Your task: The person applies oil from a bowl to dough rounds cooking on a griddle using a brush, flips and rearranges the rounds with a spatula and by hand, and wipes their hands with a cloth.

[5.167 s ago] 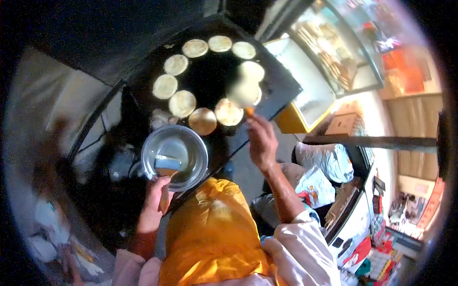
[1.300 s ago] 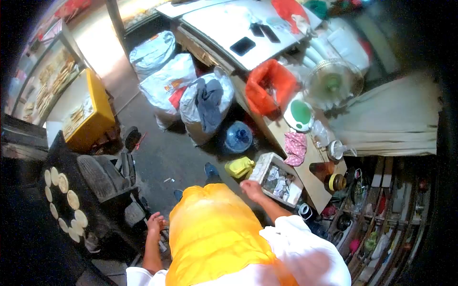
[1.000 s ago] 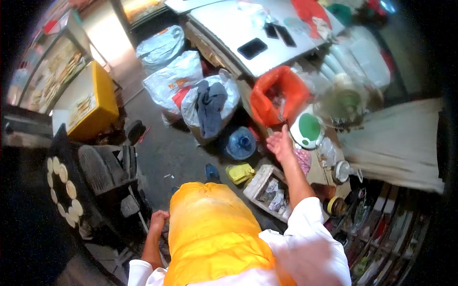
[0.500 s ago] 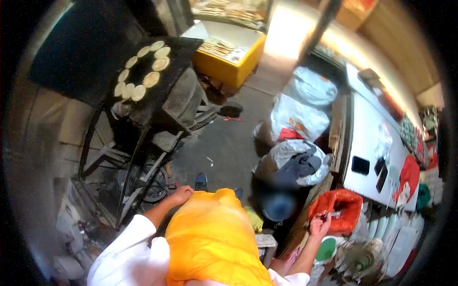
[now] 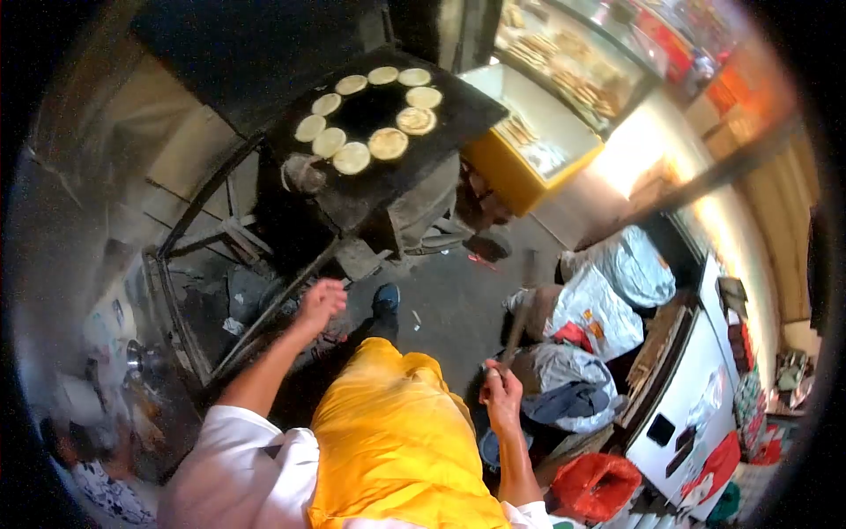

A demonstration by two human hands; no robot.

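My left hand (image 5: 322,304) is raised over the floor left of my yellow apron (image 5: 388,432), its fingers loosely bent and partly apart, with nothing visible in them. Below the right side of the griddle, my right hand (image 5: 502,397) is closed around a long thin tool (image 5: 520,322) that points upward; motion blurs its far end. On the black griddle (image 5: 458,110) lies a ring of several round flatbreads (image 5: 388,143), some browned. A crumpled greyish cloth (image 5: 304,174) sits at the griddle's near left corner.
Right of the griddle stands a yellow box (image 5: 555,181) with flatbreads inside. White sacks (image 5: 599,313) stand on the floor beside a white table (image 5: 687,414). A red bag (image 5: 595,485) is at lower right. Someone in patterned clothing (image 5: 110,494) is at lower left.
My view has swung back toward the griddle. My right hand has left the red bag and now holds the long tool. My left hand has moved away from the apron, toward the griddle frame.
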